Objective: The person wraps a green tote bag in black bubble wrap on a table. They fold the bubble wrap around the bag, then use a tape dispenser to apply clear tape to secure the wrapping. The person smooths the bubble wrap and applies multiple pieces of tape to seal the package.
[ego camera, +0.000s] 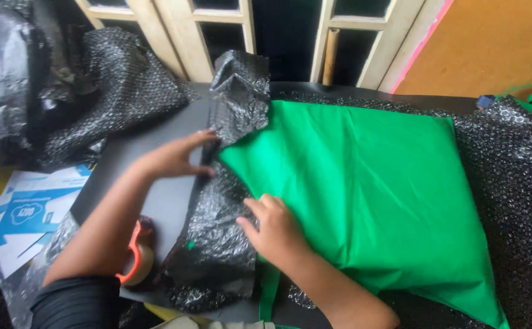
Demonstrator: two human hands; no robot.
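Note:
A large green fabric bag [375, 183] lies flat on black bubble wrap [516, 176] spread over a dark table [162, 152]. A flap of the black bubble wrap [217, 231] is folded over the bag's left edge and stands up crumpled at the far end [241, 91]. My left hand [177, 157] presses its fingertips on the fold at the bag's upper left corner. Lower down, my right hand [275, 228] rests flat on the flap's edge where it meets the green fabric. A green strap [269, 292] hangs near my right wrist.
A roll of tape in an orange dispenser [138, 256] lies under my left forearm. Blue and white printed papers [28, 213] lie at the left. More black bubble wrap and plastic [64, 85] are heaped at the back left. Wooden-framed doors [229, 30] stand behind the table.

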